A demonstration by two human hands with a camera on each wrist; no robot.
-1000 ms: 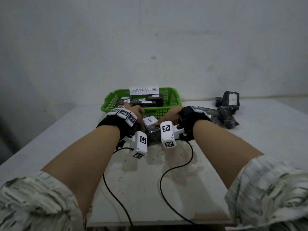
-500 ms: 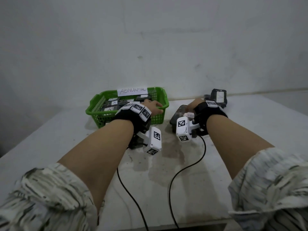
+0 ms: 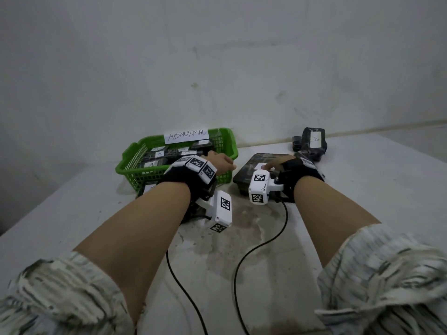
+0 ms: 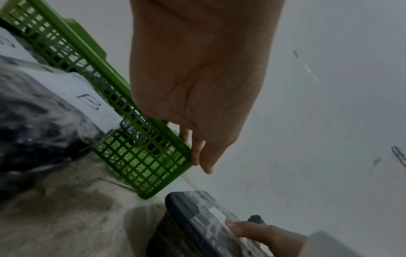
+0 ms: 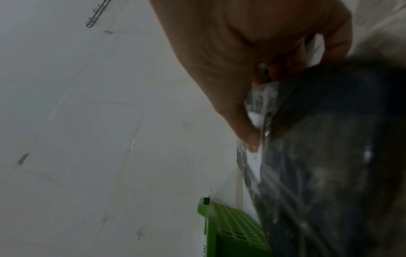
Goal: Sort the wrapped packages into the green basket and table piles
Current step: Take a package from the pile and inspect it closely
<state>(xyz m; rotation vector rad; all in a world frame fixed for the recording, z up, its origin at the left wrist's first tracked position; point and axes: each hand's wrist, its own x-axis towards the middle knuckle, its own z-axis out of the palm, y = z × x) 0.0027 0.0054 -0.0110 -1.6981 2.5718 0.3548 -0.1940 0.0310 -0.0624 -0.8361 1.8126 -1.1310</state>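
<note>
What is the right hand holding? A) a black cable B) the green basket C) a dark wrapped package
C: the right hand grips a dark wrapped package on the table beside the green basket, thumb on its white label.

Table: we see a pale grey flat tabletop (image 3: 362,189), with a brownish stained patch (image 3: 242,228) in the near middle.
Wall: a plain, scuffed whitish wall (image 3: 217,68) rises behind the far edge of the tabletop.
Cables: two thin black cables (image 3: 266,243) trail across the tabletop toward the near edge.
</note>
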